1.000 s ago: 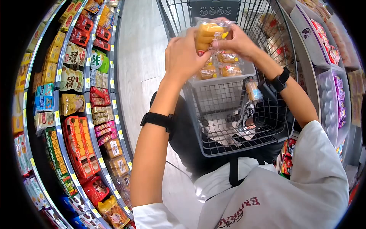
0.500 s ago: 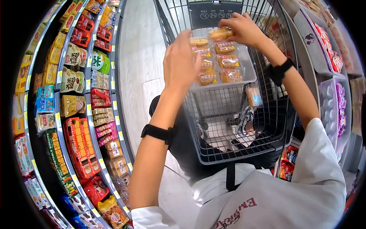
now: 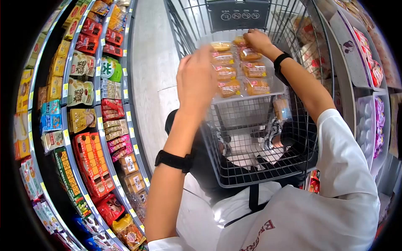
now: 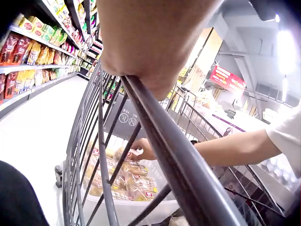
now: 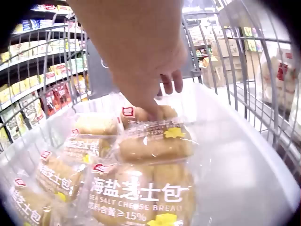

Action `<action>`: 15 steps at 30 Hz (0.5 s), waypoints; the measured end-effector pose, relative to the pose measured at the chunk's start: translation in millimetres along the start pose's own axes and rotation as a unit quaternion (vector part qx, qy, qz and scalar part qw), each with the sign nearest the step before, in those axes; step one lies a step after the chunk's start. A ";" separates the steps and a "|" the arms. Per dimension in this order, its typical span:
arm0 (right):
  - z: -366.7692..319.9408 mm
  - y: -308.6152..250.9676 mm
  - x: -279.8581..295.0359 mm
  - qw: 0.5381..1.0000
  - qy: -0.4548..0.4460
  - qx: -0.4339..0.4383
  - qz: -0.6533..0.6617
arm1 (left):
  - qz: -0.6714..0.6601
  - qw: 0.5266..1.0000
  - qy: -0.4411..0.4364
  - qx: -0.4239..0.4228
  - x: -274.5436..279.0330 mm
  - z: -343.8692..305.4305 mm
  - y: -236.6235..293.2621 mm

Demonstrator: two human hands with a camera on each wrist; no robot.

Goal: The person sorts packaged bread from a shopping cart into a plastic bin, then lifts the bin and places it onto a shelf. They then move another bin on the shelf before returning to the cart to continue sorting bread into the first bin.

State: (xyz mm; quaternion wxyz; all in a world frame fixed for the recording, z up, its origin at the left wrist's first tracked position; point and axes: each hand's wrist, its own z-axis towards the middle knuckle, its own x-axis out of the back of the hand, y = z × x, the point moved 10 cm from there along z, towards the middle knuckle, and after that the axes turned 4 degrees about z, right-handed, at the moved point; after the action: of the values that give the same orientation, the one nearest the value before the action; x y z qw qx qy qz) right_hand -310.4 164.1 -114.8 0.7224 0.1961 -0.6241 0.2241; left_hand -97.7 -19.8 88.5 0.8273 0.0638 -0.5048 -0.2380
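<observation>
My right hand (image 3: 257, 41) is at the far end of the right-hand row, its fingers on a clear-wrapped bread (image 5: 167, 112). In the left wrist view, thumb and fingers pinch at the wrapper. More packaged breads (image 3: 257, 86), printed as sea salt cheese bread, lie in two rows in a white tray (image 3: 247, 98). The tray sits in a grey wire shopping cart (image 3: 234, 183). My left hand (image 3: 194, 81), blurred and with nothing in it, is beside the left row with relaxed fingers; the left wrist view shows it over the cart's side rail (image 4: 164, 141).
Snack shelves (image 3: 90, 125) run along the left of the aisle. White boxes (image 3: 366, 117) of wrapped goods stand to the right. A small wrapped item (image 3: 282, 107) hangs near the tray's front right corner. At the cart's far end is a dark panel (image 3: 238, 16).
A bread packet held up between both hands went down to the far end of the right row in my right hand. My left hand let go and moved left, away from the packets.
</observation>
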 end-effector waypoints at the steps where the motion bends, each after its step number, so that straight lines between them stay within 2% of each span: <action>1: -4.9 -4.0 12.0 1.000 -0.006 -0.005 -0.005 | -0.003 1.000 0.002 0.003 0.0 -0.3 -1.7; 3: -18.1 -3.9 49.2 0.998 -0.002 -0.069 -0.012 | -0.017 1.000 0.003 0.004 -0.8 -0.7 -2.7; 4: -31.3 -2.5 68.4 0.990 -0.060 -0.125 0.002 | -0.013 1.000 0.001 0.000 0.3 -0.4 -1.9; 6: -68.7 -7.4 86.3 0.965 -0.220 -0.138 0.038 | -0.020 1.000 0.017 -0.011 2.6 -1.8 0.0; 7: -98.7 8.8 63.1 0.920 -0.359 -0.139 0.071 | -0.017 1.000 0.022 -0.009 4.4 -1.5 -3.2; 8: -135.5 12.8 84.0 0.830 -0.447 -0.330 0.043 | -0.026 0.999 0.028 -0.014 5.0 -1.2 -3.7; 11: -218.1 25.3 43.8 0.733 -0.557 -0.376 0.103 | -0.036 0.998 0.043 -0.025 5.6 -4.9 1.0; 12: -242.6 21.8 31.1 0.699 -0.564 -0.418 0.138 | -0.032 0.998 0.042 -0.023 4.2 -6.0 0.0; 14: -265.8 10.1 7.1 0.718 -0.552 -0.403 0.130 | -0.032 0.998 0.047 -0.022 6.8 -5.4 -0.1; 15: -273.9 0.3 -0.6 0.732 -0.517 -0.415 0.156 | -0.034 0.998 0.042 -0.019 7.2 -5.6 0.1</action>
State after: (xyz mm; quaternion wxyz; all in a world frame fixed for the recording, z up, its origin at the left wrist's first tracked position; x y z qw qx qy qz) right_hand -87.8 318.5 -154.8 0.2523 -0.1374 -0.9542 -0.0838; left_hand -90.1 -23.7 91.6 0.8402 0.0748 -0.4630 -0.2723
